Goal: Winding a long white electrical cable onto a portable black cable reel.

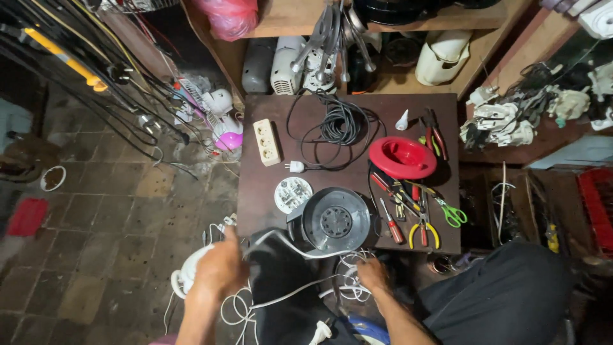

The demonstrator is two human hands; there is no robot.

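A: What are the fingers doing?

B: The left hand (220, 268) is closing its fingers round a white cord (300, 252) and a white casing (186, 275), below the desk's near left corner. The right hand (372, 275) is pinching into a tangle of white wire (348, 284) near the lap; its fingertips are hidden, so I can't tell how tightly.

A: And the cord?

B: It's looping from the left hand across to the round black housing (333, 220), which is sitting at the near edge of the desk (255, 185).

A: Any advice?

B: I'd say keep the cord slack and feed one loop at a time, so the housing isn't dragged off. Further out, screwdrivers (391, 220) and pliers (424, 230) are lying right of it, a red reel (402, 156) and black cable (338, 124) farther back.
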